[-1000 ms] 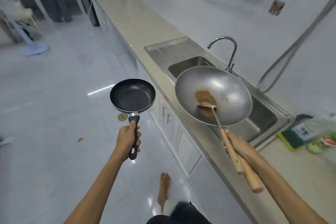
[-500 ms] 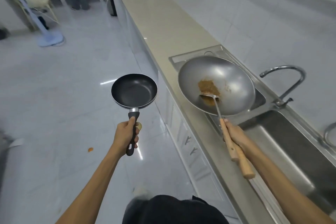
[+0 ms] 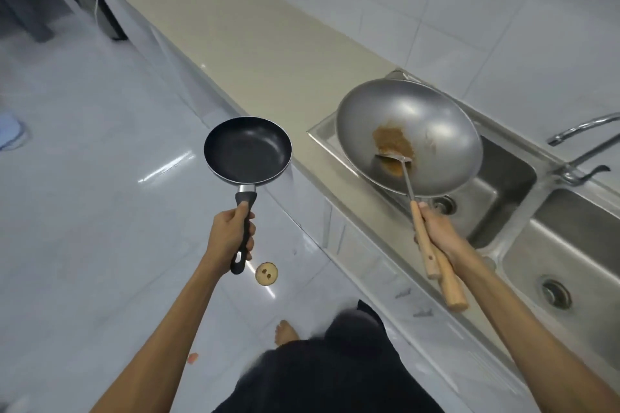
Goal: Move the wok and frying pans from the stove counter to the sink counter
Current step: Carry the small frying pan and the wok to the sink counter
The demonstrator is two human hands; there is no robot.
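While both arms are extended forward, each of the hands carries one utensil clear of any surface. The left hand (image 3: 231, 234) is closed around the black handle of the frying pan (image 3: 247, 150), which is held level above the white tiled floor (image 3: 100, 211), just beside the front edge of the tabletop (image 3: 251, 43). The pan's dark interior faces up and holds nothing visible. The right hand (image 3: 439, 231) is clenched around two wooden handles at once: the handle of the wok (image 3: 409, 136) and the handle of the spatula (image 3: 396, 157). The wok is suspended over the left end of the stainless sink (image 3: 510, 178), tilted slightly toward the person, with a brown residue patch near its centre. The spatula's metal blade rests inside the wok, touching that residue. A faucet (image 3: 580, 144) stands behind the sink, to the right of the wok. On the floor, a small round brown object (image 3: 266, 273) lies near the end of the pan handle. A bare foot (image 3: 285, 332) is visible below it.
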